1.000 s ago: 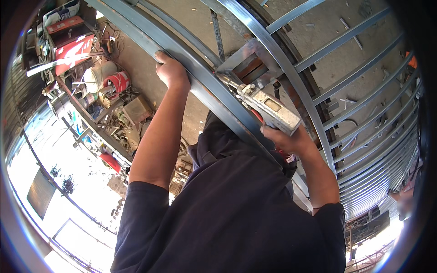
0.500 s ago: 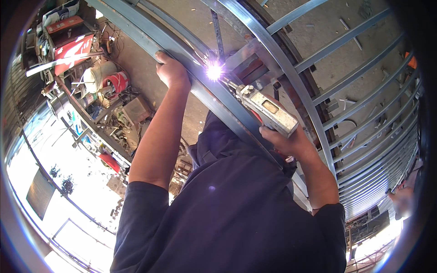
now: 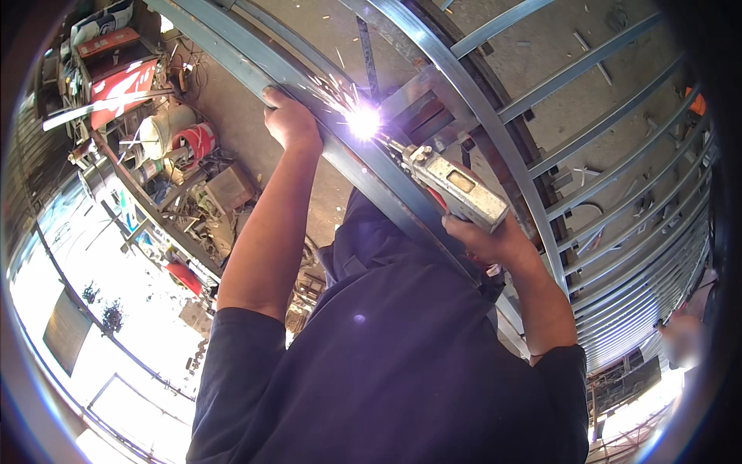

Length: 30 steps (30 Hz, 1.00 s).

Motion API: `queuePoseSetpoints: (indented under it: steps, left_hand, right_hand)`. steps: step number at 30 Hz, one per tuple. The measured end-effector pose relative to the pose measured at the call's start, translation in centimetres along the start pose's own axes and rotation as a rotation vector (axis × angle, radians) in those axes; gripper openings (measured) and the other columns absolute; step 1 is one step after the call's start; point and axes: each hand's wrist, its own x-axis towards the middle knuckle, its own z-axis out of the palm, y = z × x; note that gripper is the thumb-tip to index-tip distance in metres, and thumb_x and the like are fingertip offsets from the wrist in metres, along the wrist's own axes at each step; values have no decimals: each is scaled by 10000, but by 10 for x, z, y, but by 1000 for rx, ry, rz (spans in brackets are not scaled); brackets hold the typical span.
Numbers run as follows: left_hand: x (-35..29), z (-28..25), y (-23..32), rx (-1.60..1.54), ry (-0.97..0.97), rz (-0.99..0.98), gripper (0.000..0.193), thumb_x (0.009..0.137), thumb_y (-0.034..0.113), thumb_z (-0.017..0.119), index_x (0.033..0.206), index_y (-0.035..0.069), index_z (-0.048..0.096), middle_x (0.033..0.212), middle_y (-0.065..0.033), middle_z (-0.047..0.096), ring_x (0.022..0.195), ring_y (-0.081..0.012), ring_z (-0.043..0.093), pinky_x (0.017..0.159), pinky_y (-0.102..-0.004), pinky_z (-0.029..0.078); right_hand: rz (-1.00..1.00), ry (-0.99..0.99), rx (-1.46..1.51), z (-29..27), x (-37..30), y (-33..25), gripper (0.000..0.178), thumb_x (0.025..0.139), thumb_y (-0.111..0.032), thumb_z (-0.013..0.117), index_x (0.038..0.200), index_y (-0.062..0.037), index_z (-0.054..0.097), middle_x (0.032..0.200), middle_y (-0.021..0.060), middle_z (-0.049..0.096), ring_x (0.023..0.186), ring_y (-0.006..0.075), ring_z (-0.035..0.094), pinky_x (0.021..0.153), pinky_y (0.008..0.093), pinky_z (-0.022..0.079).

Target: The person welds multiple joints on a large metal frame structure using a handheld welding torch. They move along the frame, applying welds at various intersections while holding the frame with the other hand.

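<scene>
The left hand (image 3: 292,124) lies on a long blue-grey metal bar (image 3: 386,172), at its left edge; how far the fingers wrap around it is hidden, so I cannot tell whether they clamp. The bar slants from the upper left, where it runs out of view, down to the right, close in front of the person's body.

The right hand (image 3: 491,240) has its fingers closed on a worn, pale grey, box-shaped welding torch (image 3: 464,189) at the end nearest the body. The torch reaches over the bar's right edge, nozzle toward the upper left, and a white-violet arc (image 3: 363,122) burns at its tip, throwing sparks up and left. The arc sits between the 2 hands, well apart from both.

To the right, a shiny curved metal rail (image 3: 481,99) carries many straight crossbars, with a narrow gap between its inner edge and the torch. Left of the bar, a strip of grey-brown floor (image 3: 232,112) gives open room beside the left hand, as far as a red bucket (image 3: 199,141) among clutter.
</scene>
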Motion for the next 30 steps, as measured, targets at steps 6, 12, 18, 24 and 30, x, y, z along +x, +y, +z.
queuePoseSetpoints:
  steps: [6, 12, 18, 24, 30]
  left_hand:
    - [-3, -1, 5, -17, -27, -23, 788, 1096, 583, 351, 1375, -113, 594, 1286, -314, 683, 1145, -431, 699, 991, -480, 566]
    - [-5, 0, 3, -62, -10, 5, 777, 1099, 579, 358, 1376, -108, 593, 1284, -311, 685, 1136, -438, 699, 985, -480, 565]
    - [5, 2, -4, -66, 7, 20, 744, 1103, 558, 380, 1375, -100, 594, 1289, -300, 686, 1140, -423, 696, 988, -475, 560]
    - [1, 2, -3, -85, -8, 0, 731, 1091, 553, 398, 1356, -93, 612, 1287, -273, 697, 1121, -405, 701, 992, -465, 558]
    - [1, 2, -3, -81, -3, -9, 727, 1091, 546, 398, 1337, -100, 624, 1276, -279, 700, 1130, -407, 701, 988, -468, 560]
  right_hand:
    - [-28, 5, -1, 0, -3, -5, 723, 902, -48, 685, 1586, -31, 451, 1460, 110, 635, 1335, 152, 578, 1155, 337, 426]
    - [136, 6, -48, -6, -10, -2, 724, 885, -87, 746, 1560, -50, 488, 1248, 59, 726, 1129, 117, 657, 1006, 313, 522]
    - [159, -1, 47, -8, -15, -4, 529, 902, -104, 749, 1391, -35, 559, 1004, -1, 687, 914, 80, 628, 829, 280, 527]
    - [73, 2, 65, -2, -8, 1, 685, 911, -78, 722, 1551, -17, 487, 1146, 18, 707, 1023, 78, 640, 939, 278, 526]
    - [16, 68, 0, 5, -11, -1, 691, 895, -71, 713, 1548, -19, 493, 1308, 88, 709, 1154, 111, 640, 1025, 303, 506]
